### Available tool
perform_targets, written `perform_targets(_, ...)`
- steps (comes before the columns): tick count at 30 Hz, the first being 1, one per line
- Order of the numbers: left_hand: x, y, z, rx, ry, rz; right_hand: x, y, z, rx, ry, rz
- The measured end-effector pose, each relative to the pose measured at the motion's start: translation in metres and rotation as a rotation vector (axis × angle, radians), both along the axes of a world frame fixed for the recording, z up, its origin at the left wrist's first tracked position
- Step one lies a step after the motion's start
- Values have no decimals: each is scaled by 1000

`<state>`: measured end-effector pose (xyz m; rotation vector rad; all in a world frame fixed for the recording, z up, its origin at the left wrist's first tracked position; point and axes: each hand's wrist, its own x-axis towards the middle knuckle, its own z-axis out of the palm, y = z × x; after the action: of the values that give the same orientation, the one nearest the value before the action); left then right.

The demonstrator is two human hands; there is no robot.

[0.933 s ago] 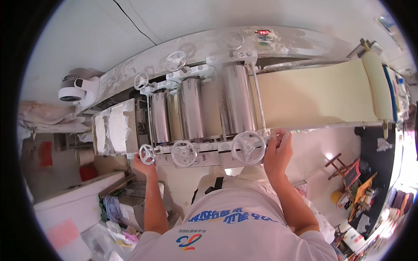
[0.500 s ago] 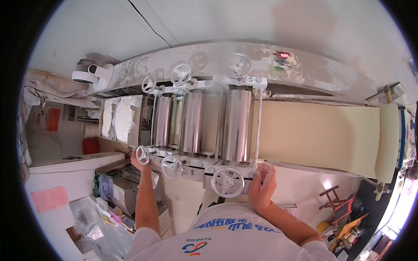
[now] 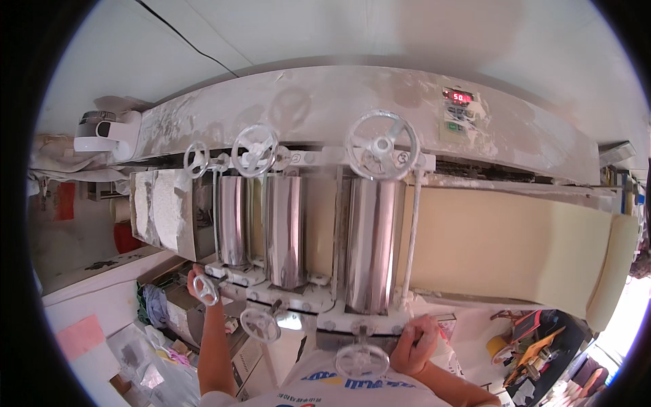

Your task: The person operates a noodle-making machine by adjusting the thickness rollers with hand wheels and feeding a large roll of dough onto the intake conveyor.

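A dough sheeting machine lies across in front of me, with three shiny steel rollers (image 3: 371, 247) in a floury frame. From the right-hand roller a wide pale dough sheet (image 3: 502, 247) runs right and ends in a roll of dough (image 3: 614, 271). My left hand (image 3: 195, 277) is at the near left corner of the frame, mostly behind a small handwheel (image 3: 205, 289); its fingers are hidden. My right hand (image 3: 415, 344) has curled fingers against the near right end of the frame. Beside it is a larger handwheel (image 3: 362, 361). Whether these fingers hold anything is hidden.
A tray of white floury material (image 3: 166, 210) is at the machine's left end. More handwheels (image 3: 383, 144) line the far side, below a control panel (image 3: 461, 112) with lit red digits. A white fan (image 3: 105, 136) stands far left. Clutter (image 3: 536, 346) lies below right.
My view has tilted, so the machine appears lower and the far panel shows more. The red digits on the display have changed. Both hands stay at the same frame ends.
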<state>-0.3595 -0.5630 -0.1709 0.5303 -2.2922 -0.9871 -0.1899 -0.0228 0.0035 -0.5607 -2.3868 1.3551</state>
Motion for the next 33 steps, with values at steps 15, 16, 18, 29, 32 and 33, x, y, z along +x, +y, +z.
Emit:
perform_targets(15,-4,36,40,76,-198,56,1,4,-6,-57,-14,60)
perform_targets(16,-4,35,39,55,-200,40,2,4,-7,-63,-8,65)
perform_targets(18,-4,32,38,15,-204,9,1,5,-7,-57,-6,78)
perform_targets(29,-5,27,37,-89,-228,50,-1,6,-3,-65,-19,83)
perform_targets(32,-5,37,41,-95,-218,23,-5,6,-6,-64,71,51)
perform_targets(33,-6,40,44,-98,-225,15,-5,6,-8,-57,66,51)
